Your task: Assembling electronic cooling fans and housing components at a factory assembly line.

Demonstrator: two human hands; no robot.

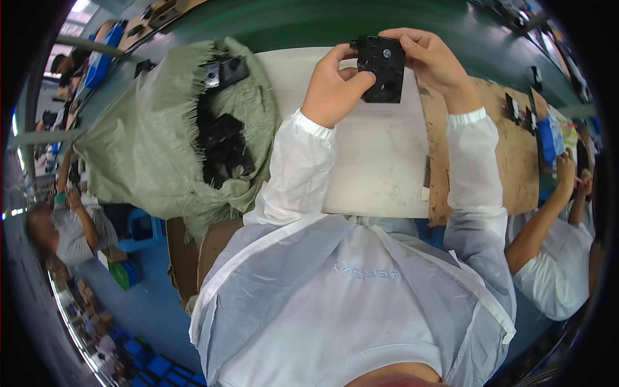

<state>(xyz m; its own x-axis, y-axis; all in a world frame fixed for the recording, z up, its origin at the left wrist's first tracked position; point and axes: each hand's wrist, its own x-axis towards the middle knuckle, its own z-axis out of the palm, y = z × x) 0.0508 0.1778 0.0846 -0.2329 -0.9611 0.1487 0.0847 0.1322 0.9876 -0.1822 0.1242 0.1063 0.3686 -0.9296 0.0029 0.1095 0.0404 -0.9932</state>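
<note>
While left fingers pinch closed on the black part over the white surface, right fingers curl at its corner, grip unclear; loosening the left pinch could drop it

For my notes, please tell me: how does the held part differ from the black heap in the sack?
The held part is one piece, while the heap is several pieces jumbled. The left hand grips the held part, with the right hand at its top corner; the heap lies in the green sack. The held part shows a rectangular outline; in the heap, overlap and shadow hide most outlines. Both look mostly black.
</note>
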